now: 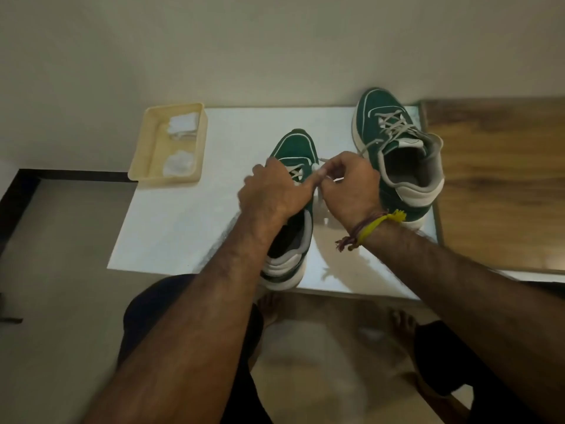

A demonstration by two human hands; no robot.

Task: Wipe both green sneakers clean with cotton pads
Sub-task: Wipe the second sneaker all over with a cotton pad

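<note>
Two green sneakers with white soles and grey laces stand on a white table (183, 215). The near sneaker (295, 146) is in the middle, toe pointing away from me. My left hand (273, 191) lies over its lace area, fingers curled on the laces. My right hand (348, 183) pinches a lace end just right of that sneaker's tongue. The far sneaker (400, 166) stands at the back right, its laces loose. A cream plastic tray (146, 148) at the table's back left holds white cotton pads (180, 163).
A wooden surface (501, 185) adjoins the table on the right. A pale wall runs behind the table. A dark-framed floor area (18, 197) lies to the left. My bare feet (403, 325) and dark shorts show below the table's near edge.
</note>
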